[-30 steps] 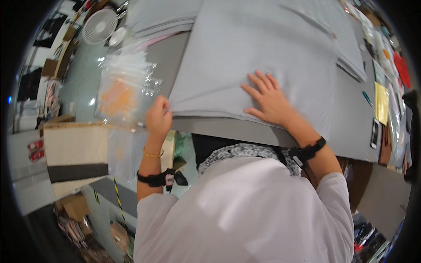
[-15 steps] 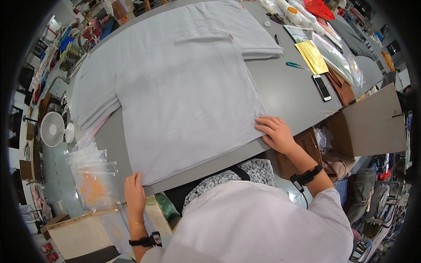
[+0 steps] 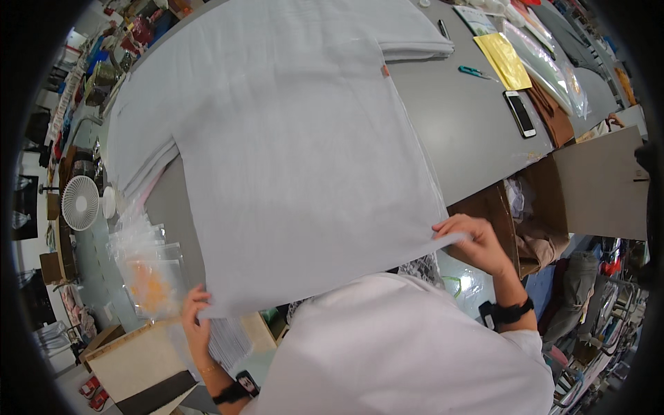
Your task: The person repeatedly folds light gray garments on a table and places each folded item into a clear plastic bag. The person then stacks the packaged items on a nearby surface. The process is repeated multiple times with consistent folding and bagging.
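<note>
A broad light grey piece of fabric (image 3: 297,173), shaped like a garment body, lies over a layered grey stack whose folded edges (image 3: 422,50) stick out at the far right and at the left. Its near edge is lifted and hangs past the table's front edge, close to my body. My left hand (image 3: 197,315) pinches the near left corner. At the near right corner, my right hand (image 3: 477,242) grips the hem between thumb and fingers. A small orange tag (image 3: 386,70) shows at the fabric's right edge.
On the right of the grey table (image 3: 456,138) lie thread snips (image 3: 476,72), a phone (image 3: 519,114), a yellow packet (image 3: 503,61) and a black pen (image 3: 443,29). An open carton (image 3: 546,207) stands at the right front. Clear plastic bags (image 3: 152,277) and a white fan (image 3: 81,203) are at left.
Both hands have drawn the fabric's near edge toward me, off the table and past its front edge. My right hand has shifted right and nearer, raising its corner. The orange tag came nearer too.
</note>
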{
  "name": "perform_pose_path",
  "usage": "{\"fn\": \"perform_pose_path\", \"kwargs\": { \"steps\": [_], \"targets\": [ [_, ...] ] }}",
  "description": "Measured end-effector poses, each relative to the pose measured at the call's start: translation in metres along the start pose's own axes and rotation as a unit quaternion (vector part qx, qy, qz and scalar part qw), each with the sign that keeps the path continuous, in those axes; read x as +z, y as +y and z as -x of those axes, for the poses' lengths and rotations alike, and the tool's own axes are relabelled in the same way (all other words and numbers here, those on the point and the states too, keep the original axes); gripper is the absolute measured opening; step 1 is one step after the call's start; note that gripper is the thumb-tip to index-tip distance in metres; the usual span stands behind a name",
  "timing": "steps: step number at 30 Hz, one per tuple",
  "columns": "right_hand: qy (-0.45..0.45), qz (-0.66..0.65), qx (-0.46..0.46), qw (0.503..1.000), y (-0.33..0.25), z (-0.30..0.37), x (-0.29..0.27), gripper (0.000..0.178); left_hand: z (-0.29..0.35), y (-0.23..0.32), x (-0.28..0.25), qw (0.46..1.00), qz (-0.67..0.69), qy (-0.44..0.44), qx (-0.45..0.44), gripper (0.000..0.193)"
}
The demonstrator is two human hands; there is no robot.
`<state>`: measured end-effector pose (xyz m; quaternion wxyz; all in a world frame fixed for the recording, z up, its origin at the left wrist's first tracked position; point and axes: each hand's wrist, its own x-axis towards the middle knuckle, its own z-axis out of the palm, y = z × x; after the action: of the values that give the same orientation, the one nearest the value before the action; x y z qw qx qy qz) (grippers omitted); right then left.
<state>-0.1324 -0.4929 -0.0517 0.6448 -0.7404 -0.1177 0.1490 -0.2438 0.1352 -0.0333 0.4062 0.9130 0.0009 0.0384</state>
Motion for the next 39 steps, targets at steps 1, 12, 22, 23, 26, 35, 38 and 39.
{"fn": "perform_pose_path", "kwargs": {
  "steps": [1, 12, 22, 23, 26, 35, 38, 39],
  "targets": [
    [0.002, -0.048, 0.023, 0.999, -0.006, -0.01, -0.004, 0.019, -0.011, -0.009, -0.003, 0.997, 0.071, 0.016, -0.019, 0.009],
    [0.054, 0.089, 0.153, 0.983, 0.021, -0.224, -0.037, 0.047, -0.231, -0.115, 0.021, 0.927, 0.278, 0.046, -0.247, 0.03],
    [0.012, 0.308, 0.056, 0.95, 0.008, -0.071, 0.0, 0.047, -0.07, -0.04, 0.025, 0.98, -0.155, -0.115, -0.05, 0.057],
    [0.006, 0.331, 0.068, 0.941, 0.008, -0.061, 0.003, 0.04, -0.059, -0.041, 0.024, 0.976, -0.187, -0.11, -0.034, 0.049],
    [0.017, 0.349, 0.028, 0.936, 0.002, -0.062, 0.001, 0.021, -0.049, -0.047, 0.012, 0.984, -0.174, -0.04, 0.024, 0.026],
    [0.169, 0.358, -0.09, 0.914, 0.003, -0.283, -0.049, 0.039, -0.256, -0.097, -0.005, 0.985, -0.023, 0.123, -0.122, 0.032],
    [0.188, 0.396, -0.022, 0.898, 0.028, -0.338, -0.044, 0.043, -0.315, -0.1, 0.011, 0.976, -0.06, 0.021, -0.209, 0.033],
    [0.173, 0.438, 0.025, 0.882, 0.032, -0.345, -0.044, 0.047, -0.317, -0.097, 0.015, 0.969, -0.075, 0.007, -0.235, 0.033]
  ]
}}
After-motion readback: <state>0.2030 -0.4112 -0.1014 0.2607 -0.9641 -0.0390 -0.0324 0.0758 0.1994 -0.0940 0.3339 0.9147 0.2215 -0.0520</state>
